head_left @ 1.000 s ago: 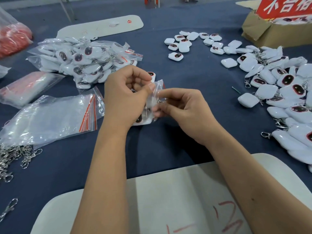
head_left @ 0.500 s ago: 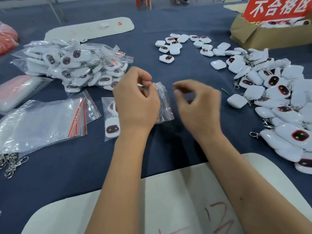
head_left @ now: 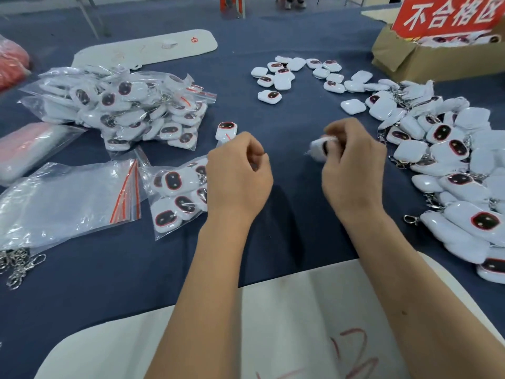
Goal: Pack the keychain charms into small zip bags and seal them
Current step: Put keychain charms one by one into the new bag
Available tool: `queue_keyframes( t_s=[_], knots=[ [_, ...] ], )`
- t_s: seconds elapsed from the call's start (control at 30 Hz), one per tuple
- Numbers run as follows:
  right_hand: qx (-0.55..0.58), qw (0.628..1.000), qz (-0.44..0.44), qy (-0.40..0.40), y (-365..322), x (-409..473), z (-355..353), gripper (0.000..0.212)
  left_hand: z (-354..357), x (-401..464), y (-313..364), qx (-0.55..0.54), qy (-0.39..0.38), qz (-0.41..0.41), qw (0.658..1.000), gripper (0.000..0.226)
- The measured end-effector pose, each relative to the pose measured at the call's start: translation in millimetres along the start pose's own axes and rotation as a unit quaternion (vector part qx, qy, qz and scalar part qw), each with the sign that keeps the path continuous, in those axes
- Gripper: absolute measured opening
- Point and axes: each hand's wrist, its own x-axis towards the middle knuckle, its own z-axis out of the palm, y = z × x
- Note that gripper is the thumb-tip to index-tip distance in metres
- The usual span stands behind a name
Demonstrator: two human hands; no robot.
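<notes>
My left hand (head_left: 240, 173) hovers over the blue table with its fingers curled and nothing visible in them. My right hand (head_left: 352, 162) grips a white keychain charm (head_left: 318, 149), which is blurred by motion. A zip bag holding several charms (head_left: 175, 195) lies flat just left of my left hand. Another bagged charm (head_left: 225, 131) sits just beyond that hand. A stack of empty zip bags with red strips (head_left: 68, 198) lies further left. Loose white charms with black faces are heaped in a pile (head_left: 451, 160) at the right.
A heap of filled bags (head_left: 131, 105) sits at the back left. Small charms (head_left: 287, 75) are scattered at the back centre. A cardboard box (head_left: 404, 58) with a red sign stands back right. Metal clasps (head_left: 16, 263) lie at the left edge, a white board (head_left: 273, 324) in front.
My left hand has let go of the filled bag, which now lies on the table to its left. My right hand reached right and came back holding a charm.
</notes>
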Motion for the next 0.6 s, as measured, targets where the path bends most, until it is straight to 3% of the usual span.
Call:
queue_keyframes(
  t_s=[0.1, 0.17, 0.23, 0.37, 0.6],
  knots=[
    [0.202, 0.970, 0.021, -0.136, -6.3, -2.6, 10.3, 0.016, -6.6, 3.1, -1.4, -0.145, -0.037, -0.066, 0.987, 0.007],
    [0.274, 0.941, 0.041, -0.194, -7.5, -3.8, 15.3, 0.011, -12.0, 4.3, -4.6, -0.165, -0.075, -0.075, 0.981, 0.009],
    [0.329, 0.923, 0.057, -0.192, -7.2, -4.6, 16.7, 0.005, -16.7, 4.4, -6.3, -0.187, -0.106, -0.083, 0.973, 0.009],
    [0.403, 0.893, 0.105, -0.173, -7.4, -5.4, 15.6, 0.014, -21.1, 3.9, -6.1, -0.271, -0.133, -0.136, 0.944, 0.010],
    [0.427, 0.876, 0.127, -0.184, -6.8, -4.0, 13.4, 0.019, -22.3, 1.5, -2.2, -0.356, -0.202, -0.170, 0.896, 0.009]
  ],
)
